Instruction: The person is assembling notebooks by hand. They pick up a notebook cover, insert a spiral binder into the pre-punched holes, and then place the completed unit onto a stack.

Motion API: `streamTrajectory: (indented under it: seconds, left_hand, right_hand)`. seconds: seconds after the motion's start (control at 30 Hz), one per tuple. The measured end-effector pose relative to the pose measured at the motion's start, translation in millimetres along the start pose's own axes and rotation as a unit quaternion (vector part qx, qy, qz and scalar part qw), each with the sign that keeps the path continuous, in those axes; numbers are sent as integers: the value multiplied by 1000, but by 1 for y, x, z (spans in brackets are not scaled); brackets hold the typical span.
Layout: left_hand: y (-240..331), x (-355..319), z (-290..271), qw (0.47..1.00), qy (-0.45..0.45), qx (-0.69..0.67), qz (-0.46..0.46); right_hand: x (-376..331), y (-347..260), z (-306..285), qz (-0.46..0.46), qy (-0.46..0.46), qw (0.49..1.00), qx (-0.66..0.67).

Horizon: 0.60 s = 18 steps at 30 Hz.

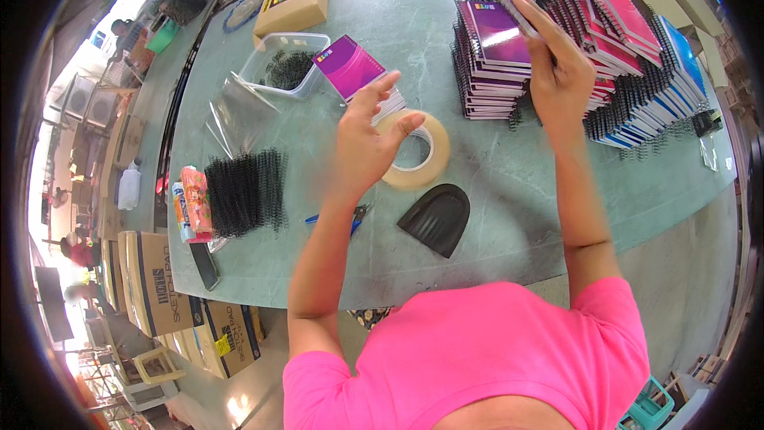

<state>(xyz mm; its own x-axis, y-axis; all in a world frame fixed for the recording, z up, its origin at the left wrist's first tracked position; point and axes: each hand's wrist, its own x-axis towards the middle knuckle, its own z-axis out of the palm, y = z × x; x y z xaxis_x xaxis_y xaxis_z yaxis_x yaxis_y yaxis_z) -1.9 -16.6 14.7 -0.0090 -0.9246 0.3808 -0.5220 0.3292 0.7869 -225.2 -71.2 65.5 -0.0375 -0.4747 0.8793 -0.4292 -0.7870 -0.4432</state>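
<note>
"What's the largest thing?"
"The grey-green table. Far right on it, big stacks of spiral-bound notebooks: purple, pink, blue."
"And the hands?"
"The right hand is by the purple stack, fingers straight, against a slim coil-bound notebook seen edge-on; I can't tell whether it's clamped. The left hand has thumb and fingers apart, over the near edge of a small purple-topped paper pile."
"Smaller still?"
"A wide tan tape roll by the left thumb, a black rounded pad nearer the body, and blue-handled pliers beside the left forearm."
</note>
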Motion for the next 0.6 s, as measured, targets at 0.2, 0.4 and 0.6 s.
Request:
streamTrajectory:
  seconds: [0.2, 0.4, 0.6]
  left_hand:
    - [-22, -6, 11, 986, 12, 119, 112]
    - [-39, -4, 11, 986, 2, 120, 114]
    - [-84, 29, -10, 924, 99, 343, 136]
  right_hand:
    - [-35, 66, 4, -39, -276, 945, -170]
    - [-27, 70, 7, -14, -308, 939, -152]
    - [-25, 56, 6, 3, -300, 939, -168]
